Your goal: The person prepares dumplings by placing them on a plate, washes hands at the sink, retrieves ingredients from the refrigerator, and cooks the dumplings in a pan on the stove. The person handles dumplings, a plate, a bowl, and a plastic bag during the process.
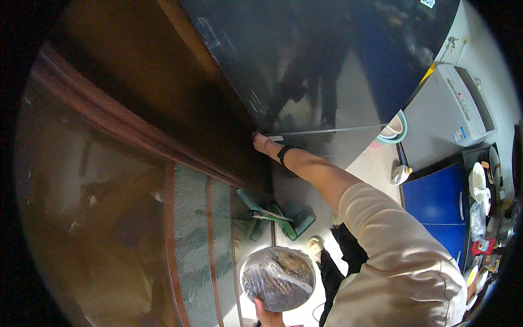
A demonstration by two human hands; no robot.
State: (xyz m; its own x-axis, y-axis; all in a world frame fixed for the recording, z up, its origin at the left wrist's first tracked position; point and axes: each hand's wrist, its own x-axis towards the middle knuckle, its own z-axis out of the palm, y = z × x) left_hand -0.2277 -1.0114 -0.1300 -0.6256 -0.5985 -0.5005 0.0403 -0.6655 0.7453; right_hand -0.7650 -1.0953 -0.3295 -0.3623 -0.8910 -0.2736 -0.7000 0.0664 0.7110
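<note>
My left hand (267, 312) is low in the view, its thumb on the rim of a round metal bowl (280, 302). Clear plastic film covers the bowl, and a white spoon (295, 282) and brownish food show through it. My right arm, with a black wristband, stretches forward to a dark, glossy refrigerator door (318, 73). At the door's side edge, by the seam between the upper and lower doors, my right hand (261, 141) is curled; its fingertips are hidden.
A wooden door with glass panes (192, 229) stands at left, a green floor tool (286, 222) near its foot. At right are a white washing machine (461, 106), nested basins (396, 126), a bottle (400, 175) and blue cabinets (433, 196) under a cluttered counter.
</note>
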